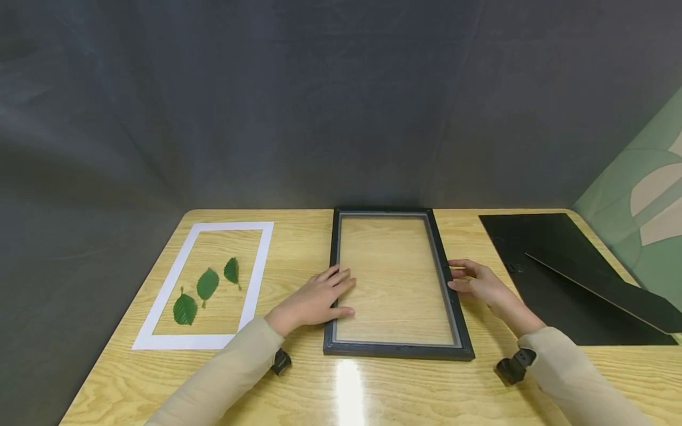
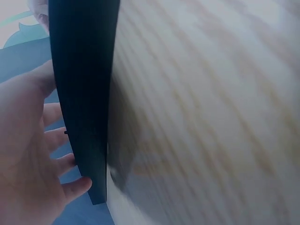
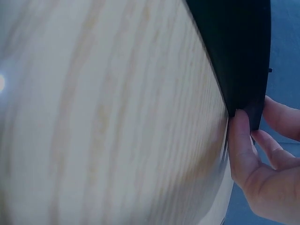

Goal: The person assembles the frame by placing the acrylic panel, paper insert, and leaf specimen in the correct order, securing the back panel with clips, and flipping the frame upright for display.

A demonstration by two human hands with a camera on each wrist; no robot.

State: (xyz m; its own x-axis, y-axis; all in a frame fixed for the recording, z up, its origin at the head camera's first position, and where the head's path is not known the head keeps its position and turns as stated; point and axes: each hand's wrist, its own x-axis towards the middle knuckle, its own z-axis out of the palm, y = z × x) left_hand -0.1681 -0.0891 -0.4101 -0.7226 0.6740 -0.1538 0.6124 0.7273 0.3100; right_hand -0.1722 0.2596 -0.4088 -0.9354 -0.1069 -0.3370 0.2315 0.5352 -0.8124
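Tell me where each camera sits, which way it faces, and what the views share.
Head: worn high, looking forward and down at the table; both hands and sleeves show, left hand, right hand, on the black frame.
Left wrist: close beside the frame's edge; palm and fingers show.
Right wrist: close beside the opposite edge; fingers show.
Shared: the frame and wooden tabletop.

Left hand (image 1: pixel 315 299) lies flat, fingers straight; right hand (image 1: pixel 478 283) slightly curled

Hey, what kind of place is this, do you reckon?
Probably a craft or recording booth: a wooden table walled by grey cloth, holding a picture frame, three pressed leaves and a white mat.
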